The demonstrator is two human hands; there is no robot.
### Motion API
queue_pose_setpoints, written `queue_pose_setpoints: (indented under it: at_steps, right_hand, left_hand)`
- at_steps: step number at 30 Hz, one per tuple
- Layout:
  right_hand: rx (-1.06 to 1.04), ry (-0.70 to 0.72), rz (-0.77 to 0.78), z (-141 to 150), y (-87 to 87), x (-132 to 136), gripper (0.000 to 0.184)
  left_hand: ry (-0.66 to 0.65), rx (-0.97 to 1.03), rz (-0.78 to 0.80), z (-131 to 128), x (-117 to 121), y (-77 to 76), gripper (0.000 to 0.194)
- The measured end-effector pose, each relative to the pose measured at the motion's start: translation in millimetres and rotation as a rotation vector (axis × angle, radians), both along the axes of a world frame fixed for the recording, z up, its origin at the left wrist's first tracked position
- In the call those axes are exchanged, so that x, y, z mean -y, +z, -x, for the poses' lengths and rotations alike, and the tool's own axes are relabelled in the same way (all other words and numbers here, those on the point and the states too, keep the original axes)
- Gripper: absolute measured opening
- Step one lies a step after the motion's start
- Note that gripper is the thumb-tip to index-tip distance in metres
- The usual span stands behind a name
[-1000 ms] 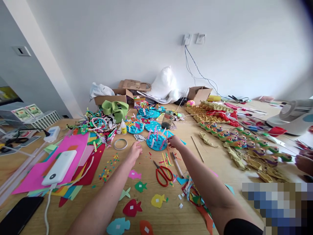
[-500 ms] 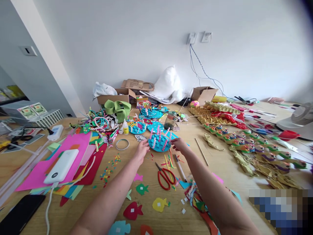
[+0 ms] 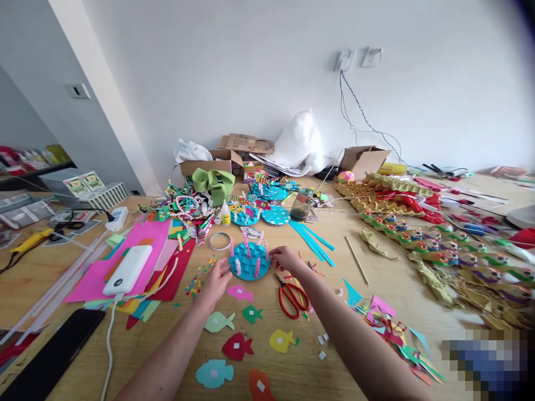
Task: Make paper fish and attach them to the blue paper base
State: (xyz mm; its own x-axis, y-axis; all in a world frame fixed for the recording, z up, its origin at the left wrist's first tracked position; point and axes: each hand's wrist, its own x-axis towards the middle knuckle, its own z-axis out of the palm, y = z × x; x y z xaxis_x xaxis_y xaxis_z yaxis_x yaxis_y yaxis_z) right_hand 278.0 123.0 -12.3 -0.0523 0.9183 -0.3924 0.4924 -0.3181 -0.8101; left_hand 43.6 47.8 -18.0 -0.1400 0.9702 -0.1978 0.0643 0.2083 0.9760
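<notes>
Both my hands hold a teal paper disc [image 3: 249, 262] studded with upright pink twisted sticks, low over the wooden table [image 3: 292, 367]. My left hand [image 3: 218, 280] pinches its lower left edge. My right hand [image 3: 284, 258] grips its right edge with curled fingers. Red-handled scissors [image 3: 292, 296] lie just below my right hand. Paper fish cutouts lie in front of the disc: a pink fish [image 3: 240, 292], a pale green fish [image 3: 219, 321], a red fish [image 3: 237, 346] and a yellow fish [image 3: 282, 341].
More teal discs [image 3: 275, 215], a glue bottle [image 3: 225, 213], a tape ring [image 3: 220, 240], a jar [image 3: 301, 205] and blue paper strips [image 3: 311, 236] lie behind. A white power bank [image 3: 127, 270] rests on pink paper at left, a black phone [image 3: 54, 356] nearer. Painted egg-carton crafts [image 3: 438, 250] fill the right.
Both hands closed on the teal disc and drew it toward me and leftward, away from the other discs. The blue strips it lay over now show. The view has shifted left.
</notes>
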Motion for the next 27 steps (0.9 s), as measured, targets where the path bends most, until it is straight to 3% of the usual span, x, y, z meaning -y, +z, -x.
queue_pose_setpoints:
  at_steps: [6, 12, 17, 21, 27]
  right_hand:
    - [0.088, 0.026, -0.01, 0, -0.9, -2, 0.022]
    - [0.177, -0.017, -0.129, -10, 17.4, 12, 0.021]
    - [0.223, -0.033, -0.271, -17, 32.2, 41, 0.023]
    - [0.274, 0.01, -0.378, -16, 34.6, 72, 0.023]
    - [0.275, 0.03, -0.407, -3, 39.1, 113, 0.018]
  left_hand:
    - [-0.017, -0.032, 0.018, 1, -5, 0.8, 0.044]
    - [-0.03, -0.062, 0.008, 9, 1, 7.0, 0.044]
    - [-0.028, -0.095, -0.036, 20, 12, 13.2, 0.048]
    - [-0.11, -0.141, -0.132, 27, 27, 16.3, 0.044]
    - [-0.163, -0.246, -0.175, 27, 39, 12.8, 0.036]
